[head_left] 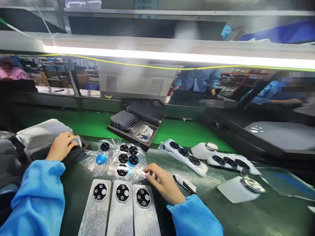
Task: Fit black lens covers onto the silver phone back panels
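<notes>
My left hand is at the tray on the left, its fingers curled over the end of a stack of thin panels; what it grips is partly hidden. My right hand hovers at the right edge of a clear plastic sheet, thumb and forefinger drawn together; anything between them is too small to name. Round black pieces with holes lie on this sheet, with a blue disc to their left. Below them, three silvery rectangular panels lie side by side, each bearing a black round piece near its top.
Behind stands an open black box of dark panels. To the right lie bagged strips of black discs, two white bottles with metal tops and a small black-and-white item. A lamp bar crosses above; people work beyond.
</notes>
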Demonstrator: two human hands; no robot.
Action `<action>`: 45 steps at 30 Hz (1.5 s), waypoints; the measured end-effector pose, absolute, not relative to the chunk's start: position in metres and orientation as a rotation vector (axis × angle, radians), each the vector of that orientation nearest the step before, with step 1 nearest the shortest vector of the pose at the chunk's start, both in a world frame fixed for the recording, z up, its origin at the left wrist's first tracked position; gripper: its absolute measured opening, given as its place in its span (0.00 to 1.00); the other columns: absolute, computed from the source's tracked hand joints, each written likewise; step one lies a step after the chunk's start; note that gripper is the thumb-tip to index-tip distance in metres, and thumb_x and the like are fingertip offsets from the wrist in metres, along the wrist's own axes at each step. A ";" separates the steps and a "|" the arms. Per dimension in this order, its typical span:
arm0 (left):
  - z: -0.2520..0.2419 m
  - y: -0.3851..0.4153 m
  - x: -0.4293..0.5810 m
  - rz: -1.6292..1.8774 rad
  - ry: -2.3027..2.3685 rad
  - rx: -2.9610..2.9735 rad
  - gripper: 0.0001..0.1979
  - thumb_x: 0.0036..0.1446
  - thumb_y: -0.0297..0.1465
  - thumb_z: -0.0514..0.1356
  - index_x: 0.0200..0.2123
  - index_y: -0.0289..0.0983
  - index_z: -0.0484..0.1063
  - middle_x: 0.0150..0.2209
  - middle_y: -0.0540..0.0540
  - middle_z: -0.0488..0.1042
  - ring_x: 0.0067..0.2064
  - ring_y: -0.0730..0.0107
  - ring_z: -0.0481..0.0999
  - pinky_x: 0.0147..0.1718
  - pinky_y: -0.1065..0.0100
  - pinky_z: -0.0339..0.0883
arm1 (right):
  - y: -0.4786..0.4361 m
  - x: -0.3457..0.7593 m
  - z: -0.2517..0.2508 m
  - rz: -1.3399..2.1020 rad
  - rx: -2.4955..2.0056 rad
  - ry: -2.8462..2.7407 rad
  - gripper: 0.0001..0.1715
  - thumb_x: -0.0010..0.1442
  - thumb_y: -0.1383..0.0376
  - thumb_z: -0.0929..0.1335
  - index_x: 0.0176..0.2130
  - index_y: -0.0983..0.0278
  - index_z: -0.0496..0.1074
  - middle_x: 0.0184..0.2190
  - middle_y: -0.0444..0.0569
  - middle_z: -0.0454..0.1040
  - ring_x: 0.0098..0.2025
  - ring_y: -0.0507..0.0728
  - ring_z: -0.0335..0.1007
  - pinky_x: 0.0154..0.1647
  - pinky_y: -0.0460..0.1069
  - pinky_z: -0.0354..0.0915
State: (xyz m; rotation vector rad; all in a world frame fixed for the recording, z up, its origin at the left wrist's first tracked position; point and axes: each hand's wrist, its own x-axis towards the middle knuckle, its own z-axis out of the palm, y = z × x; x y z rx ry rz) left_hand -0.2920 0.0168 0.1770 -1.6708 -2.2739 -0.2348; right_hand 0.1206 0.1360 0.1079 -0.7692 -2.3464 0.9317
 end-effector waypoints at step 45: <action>0.059 -0.025 -0.036 -2.500 -2.799 -2.321 0.46 0.44 0.22 0.62 0.64 0.54 0.47 0.32 0.55 0.70 0.41 0.64 0.72 0.45 0.65 0.64 | 0.214 0.042 0.099 0.826 -1.020 -2.682 0.26 0.42 0.68 0.79 0.40 0.60 0.69 0.40 0.43 0.64 0.42 0.56 0.64 0.43 0.52 0.63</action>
